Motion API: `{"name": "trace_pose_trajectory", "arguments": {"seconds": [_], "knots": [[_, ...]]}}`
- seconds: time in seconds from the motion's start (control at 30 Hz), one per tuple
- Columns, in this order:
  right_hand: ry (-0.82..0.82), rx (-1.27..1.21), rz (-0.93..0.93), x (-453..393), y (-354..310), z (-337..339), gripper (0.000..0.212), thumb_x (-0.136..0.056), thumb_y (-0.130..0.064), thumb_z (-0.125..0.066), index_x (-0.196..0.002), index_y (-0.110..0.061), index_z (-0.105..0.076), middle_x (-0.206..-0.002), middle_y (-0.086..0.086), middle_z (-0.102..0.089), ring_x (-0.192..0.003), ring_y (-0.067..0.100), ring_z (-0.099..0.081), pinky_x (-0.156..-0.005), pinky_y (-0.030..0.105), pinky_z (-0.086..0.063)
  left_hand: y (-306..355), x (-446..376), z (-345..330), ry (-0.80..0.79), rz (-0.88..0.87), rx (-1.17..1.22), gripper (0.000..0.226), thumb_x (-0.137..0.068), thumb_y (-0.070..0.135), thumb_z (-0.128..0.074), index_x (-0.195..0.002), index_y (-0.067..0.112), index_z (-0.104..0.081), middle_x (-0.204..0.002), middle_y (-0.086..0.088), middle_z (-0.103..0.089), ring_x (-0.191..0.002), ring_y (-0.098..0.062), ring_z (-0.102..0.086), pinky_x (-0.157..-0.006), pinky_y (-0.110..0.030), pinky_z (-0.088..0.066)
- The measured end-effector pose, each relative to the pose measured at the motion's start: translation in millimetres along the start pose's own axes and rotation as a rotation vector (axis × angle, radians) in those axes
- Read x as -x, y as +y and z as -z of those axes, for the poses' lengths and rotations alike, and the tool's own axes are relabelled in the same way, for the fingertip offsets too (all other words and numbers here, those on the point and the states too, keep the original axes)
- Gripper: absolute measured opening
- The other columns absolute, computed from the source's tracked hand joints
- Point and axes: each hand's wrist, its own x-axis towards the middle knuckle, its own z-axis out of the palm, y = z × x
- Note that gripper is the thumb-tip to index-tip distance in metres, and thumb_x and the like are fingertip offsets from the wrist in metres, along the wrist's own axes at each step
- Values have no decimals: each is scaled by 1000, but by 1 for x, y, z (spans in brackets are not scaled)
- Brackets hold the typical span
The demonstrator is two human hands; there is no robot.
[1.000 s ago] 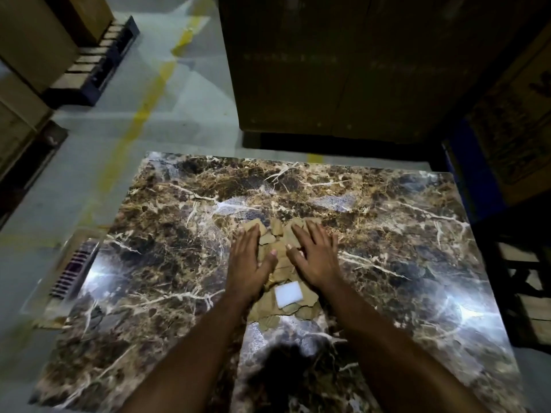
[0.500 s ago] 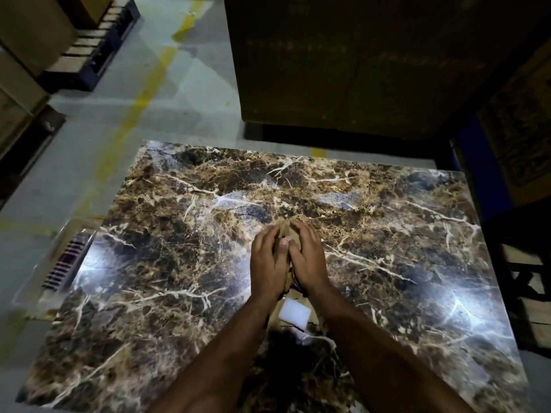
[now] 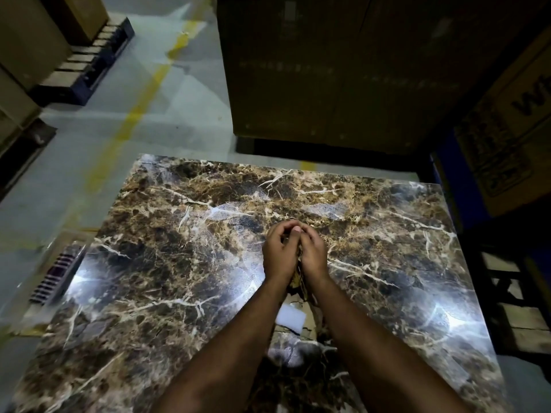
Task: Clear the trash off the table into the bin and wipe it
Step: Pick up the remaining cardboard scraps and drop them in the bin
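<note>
A dark marble table (image 3: 167,263) fills the lower view. My left hand (image 3: 278,253) and my right hand (image 3: 311,251) are cupped together at the table's middle, shut on a bunch of brown cardboard scraps (image 3: 297,275) that pokes out between the wrists. Most of the bunch is hidden inside the hands. Between my forearms, a white rectangular piece (image 3: 290,317) lies on a few more cardboard scraps (image 3: 310,323) left on the table.
Big cardboard boxes (image 3: 328,70) stand behind the table, another printed box (image 3: 507,129) at the right. A pallet with boxes (image 3: 83,64) is at the far left. A clear bin with striped contents (image 3: 56,272) stands on the floor left of the table.
My hands went from flat over the spread scraps to pressed together, gathering the scraps into a bunch between them. The white piece stayed on the table.
</note>
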Motion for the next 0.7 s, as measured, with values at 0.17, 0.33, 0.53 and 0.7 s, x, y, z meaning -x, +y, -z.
{"name": "trace_pose_trajectory", "arguments": {"seconds": [0.17, 0.33, 0.53, 0.7], "knots": [[22, -6, 41, 10, -24, -7, 22, -105, -23, -52, -120, -24, -68, -113, -8, -72, -102, 9, -70, -88, 31, -58, 28, 4, 3, 111, -10, 47, 15, -95, 22, -66, -104, 34, -63, -112, 9, -63, -97, 4, -61, -76, -12, -48], [-23, 28, 151, 29, -54, -10, 21, -105, -17, -50, -102, -19, -71, -98, -3, -73, -91, 12, -70, -83, 32, -58, 50, 12, 7, 193, -39, 165, 11, -94, 24, -65, -104, 19, -62, -108, 0, -63, -96, -11, -64, -74, -13, -49], [0, 40, 259, 48, -66, -13, 17, -104, -25, -55, -98, -19, -70, -97, 7, -71, -88, 17, -67, -76, 33, -54, 67, 24, 15, 137, -65, 360, 15, -92, 22, -53, -82, 12, -58, -85, -10, -64, -79, -19, -61, -71, -30, -51], [-19, 31, 310, 63, -68, -13, 33, -90, -48, -62, -108, -20, -64, -104, -1, -70, -101, 20, -66, -89, 44, -56, 79, 34, 20, 101, -39, 518, 28, -93, 14, -47, -94, -6, -67, -93, -16, -70, -87, -25, -67, -79, -32, -55]]}}
